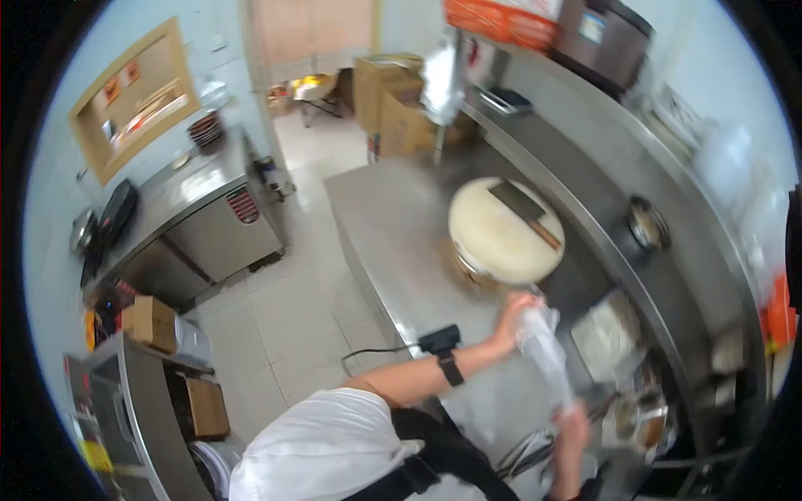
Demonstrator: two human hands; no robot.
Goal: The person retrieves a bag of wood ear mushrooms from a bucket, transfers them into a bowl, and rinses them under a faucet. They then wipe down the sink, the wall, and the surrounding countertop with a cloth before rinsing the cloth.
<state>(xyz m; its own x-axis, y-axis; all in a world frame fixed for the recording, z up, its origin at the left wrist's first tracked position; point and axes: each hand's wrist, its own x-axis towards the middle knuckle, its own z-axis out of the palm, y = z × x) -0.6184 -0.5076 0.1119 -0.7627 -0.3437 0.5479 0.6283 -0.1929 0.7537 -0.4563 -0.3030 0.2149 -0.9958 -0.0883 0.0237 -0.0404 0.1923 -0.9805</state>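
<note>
A translucent plastic bag (547, 357), smeared by motion, is stretched between my two hands above the steel worktable (376, 225). My left hand (518, 317) is closed on its upper end, close to the near edge of a thick round chopping board (489, 238). At the lower end, my right hand (572, 422) is closed on the bag, its fingers blurred. On the board lies a cleaver (516, 202) with a wooden handle. A black device is strapped to my left forearm, with a cable running from it.
Right of the bag sit a pale plastic-wrapped package (608, 338) and a container (635, 422) with utensils. A steel shelf (585, 184) runs along the wall, carrying a dark pot (647, 224). Cardboard boxes (401, 104) stand beyond the table; a steel counter (196, 184) stands across the tiled floor.
</note>
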